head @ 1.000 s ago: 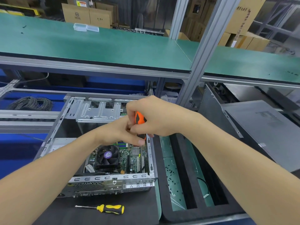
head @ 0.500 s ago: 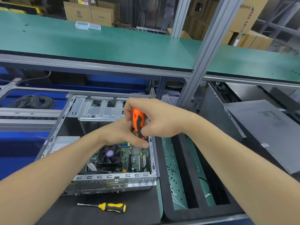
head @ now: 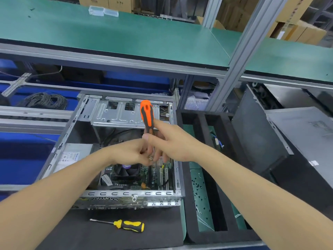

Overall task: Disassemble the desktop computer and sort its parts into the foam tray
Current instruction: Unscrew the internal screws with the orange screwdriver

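Observation:
An open desktop computer case [head: 126, 195] lies on the bench, its motherboard and CPU fan [head: 126, 168] exposed. My right hand [head: 171, 143] pinches the lower part of an orange-and-black screwdriver [head: 146, 114], which stands nearly upright with its handle above the case. My left hand [head: 129, 152] pinches a small screw [head: 150, 158] at the screwdriver's tip, over the motherboard. The black foam tray [head: 191, 222] sits right of the case, with several small black screws in its green-floored slot.
A yellow-and-black screwdriver [head: 126, 225] lies on the dark mat in front of the case. A grey case panel and another dark case [head: 297, 141] stand at the right. A green shelf [head: 108, 33] and its aluminium post [head: 232, 69] overhang the bench. A cable coil [head: 45, 101] lies at the left.
The right hand has slid down from the handle to pinch the screwdriver low, baring the orange handle, which has risen. The left hand's fingers have closed on a screw at its tip.

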Tool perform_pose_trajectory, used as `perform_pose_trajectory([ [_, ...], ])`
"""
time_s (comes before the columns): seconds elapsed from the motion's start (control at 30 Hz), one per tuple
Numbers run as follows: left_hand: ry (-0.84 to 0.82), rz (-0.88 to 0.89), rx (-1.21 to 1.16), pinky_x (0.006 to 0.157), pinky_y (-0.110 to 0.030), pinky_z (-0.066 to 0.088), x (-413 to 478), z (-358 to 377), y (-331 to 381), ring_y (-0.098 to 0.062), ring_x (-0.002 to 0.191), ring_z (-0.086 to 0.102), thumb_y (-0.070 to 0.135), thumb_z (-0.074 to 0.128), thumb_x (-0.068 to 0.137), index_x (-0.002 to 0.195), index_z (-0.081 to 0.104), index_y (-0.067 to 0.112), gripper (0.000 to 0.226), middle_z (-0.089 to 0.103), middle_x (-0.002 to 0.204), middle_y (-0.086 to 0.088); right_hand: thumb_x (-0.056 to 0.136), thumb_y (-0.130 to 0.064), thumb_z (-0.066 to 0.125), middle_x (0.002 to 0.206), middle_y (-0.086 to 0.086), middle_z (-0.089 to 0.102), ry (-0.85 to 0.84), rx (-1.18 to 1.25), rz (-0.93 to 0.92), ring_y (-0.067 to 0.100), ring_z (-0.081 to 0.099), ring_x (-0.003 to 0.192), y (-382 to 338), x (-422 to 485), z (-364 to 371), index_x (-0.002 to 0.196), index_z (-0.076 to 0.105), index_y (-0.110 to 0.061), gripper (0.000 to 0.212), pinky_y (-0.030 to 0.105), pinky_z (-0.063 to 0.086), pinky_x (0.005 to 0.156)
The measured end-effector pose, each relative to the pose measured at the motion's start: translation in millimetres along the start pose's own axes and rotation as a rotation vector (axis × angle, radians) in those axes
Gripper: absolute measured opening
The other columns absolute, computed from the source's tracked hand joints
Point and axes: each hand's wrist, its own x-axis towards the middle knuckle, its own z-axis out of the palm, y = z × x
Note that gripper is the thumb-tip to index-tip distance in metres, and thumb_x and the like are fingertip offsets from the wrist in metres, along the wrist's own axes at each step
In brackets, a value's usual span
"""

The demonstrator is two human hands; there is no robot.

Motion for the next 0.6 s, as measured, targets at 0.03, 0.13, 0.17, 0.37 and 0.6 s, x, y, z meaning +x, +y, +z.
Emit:
perform_pose_trajectory([
  [0.03, 0.018, -0.018, 0.046, 0.058, -0.027, 0.029, 2.0, 1.7, -4.5, -0.012, 0.057, 0.033, 0.003, 0.067, 0.084, 0.068, 0.056, 0.016, 0.024, 0.039, 0.059, 0.000, 0.107, -0.040, 0.050, 0.076, -0.001, 0.073, -0.005, 0.029, 0.003, 0.018, 0.074, 0.057, 3.8, 5.4, 4.1, 0.123, 0.048, -0.024, 0.023, 0.026, 0.054, 0.048],
  [0.13, 0.047, -0.074, 0.142, 0.053, -0.026, 0.027, 8.8, 4.9, -19.0, -0.007, 0.049, 0.033, 0.019, 0.069, 0.090, 0.059, 0.055, 0.037, 0.038, 0.036, 0.048, 0.012, 0.108, -0.039, 0.048, 0.076, 0.000, 0.074, 0.008, 0.046, -0.011, 0.018, 0.071, 0.056, 12.9, 20.0, 8.2, 0.128, 0.047, -0.026, 0.024, 0.027, 0.055, 0.049],
  [0.17, 0.036, -0.072, 0.172, 0.051, -0.023, 0.027, 10.3, 6.2, -22.7, -0.008, 0.047, 0.034, 0.022, 0.069, 0.091, 0.061, 0.059, 0.042, 0.038, 0.036, 0.046, 0.012, 0.109, -0.039, 0.048, 0.076, 0.000, 0.074, 0.015, 0.043, -0.013, 0.017, 0.070, 0.056, 14.5, 24.5, 6.9, 0.131, 0.046, -0.028, 0.025, 0.028, 0.055, 0.050],
  [0.37, -0.013, -0.059, 0.182, 0.047, -0.019, 0.030, 16.4, 12.2, -35.3, -0.007, 0.042, 0.037, 0.032, 0.073, 0.087, 0.097, 0.074, 0.043, 0.015, 0.043, 0.045, 0.012, 0.108, -0.038, 0.046, 0.076, 0.006, 0.073, 0.104, 0.104, -0.058, 0.025, 0.069, 0.054, 13.1, 47.3, -20.5, 0.130, 0.047, -0.020, 0.028, 0.040, 0.058, 0.051],
  [0.6, 0.056, -0.049, 0.232, 0.046, -0.016, 0.032, 18.4, 22.4, -38.8, -0.008, 0.041, 0.038, 0.045, 0.083, 0.078, 0.097, 0.076, 0.040, 0.021, 0.042, 0.046, 0.003, 0.108, -0.038, 0.047, 0.076, 0.011, 0.073, 0.158, 0.175, -0.051, 0.034, 0.068, 0.056, 10.7, 63.0, -47.2, 0.127, 0.047, -0.018, 0.028, 0.040, 0.056, 0.051],
])
